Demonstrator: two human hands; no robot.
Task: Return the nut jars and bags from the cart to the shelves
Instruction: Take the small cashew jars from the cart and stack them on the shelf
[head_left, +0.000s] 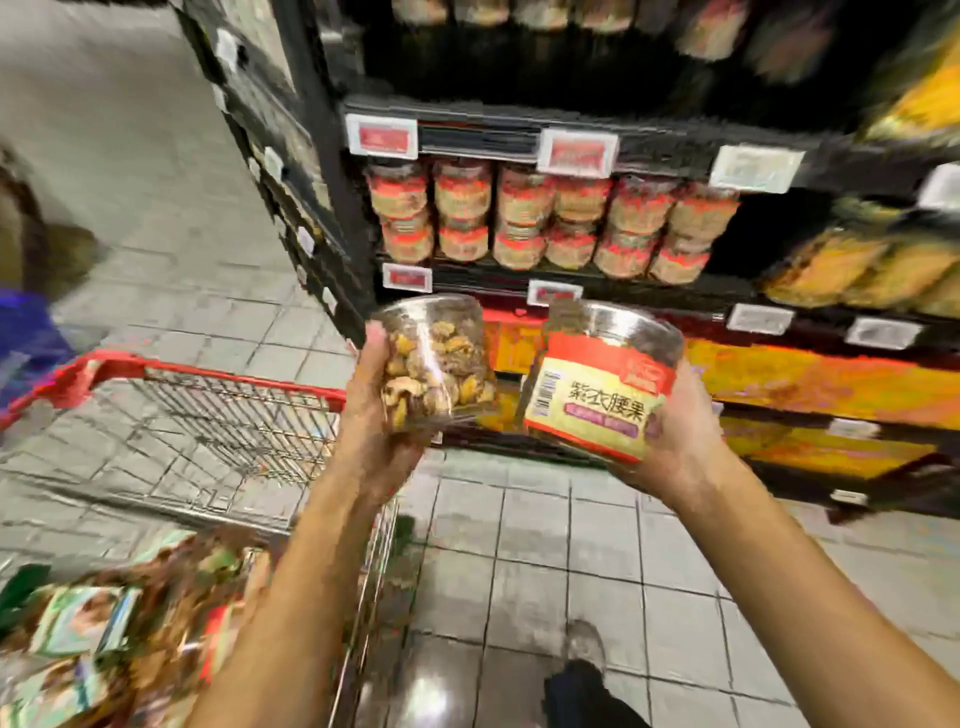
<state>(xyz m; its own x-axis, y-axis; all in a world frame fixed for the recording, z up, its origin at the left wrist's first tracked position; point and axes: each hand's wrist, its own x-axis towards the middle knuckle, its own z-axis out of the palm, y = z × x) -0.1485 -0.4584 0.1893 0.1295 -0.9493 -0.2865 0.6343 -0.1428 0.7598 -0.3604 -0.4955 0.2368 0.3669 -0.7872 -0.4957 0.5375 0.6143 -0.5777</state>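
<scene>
My left hand (375, 415) grips a clear jar of nuts (436, 358) from its left side. The thumb lies up along the near wall and the other fingers curl round the far side, where I cannot see how tightly they close. The jar is tipped, with its base toward me. My right hand (681, 431) cups a second jar, a cashew jar (597, 387) with a red and cream label. My palm is against its right side and underside, and the fingers are hidden beneath it, so I cannot tell their spread. That makes two jars in my hands, one each, held close side by side but not touching. Just beyond my fingertips and above them, the shelf (519, 137) carries the same red-labelled jars (545, 218). They stand in two stacked tiers, about six in each as far as the blur lets me count. To the right of my right hand's fingers, on the same shelf level, sit yellow packs (857, 265), too smeared to count. To the left of my left hand and below it is the red-rimmed wire cart (208, 376). A heap of nut bags (130, 623) lies at its near end, under my left forearm, and I cannot tell how many there are
</scene>
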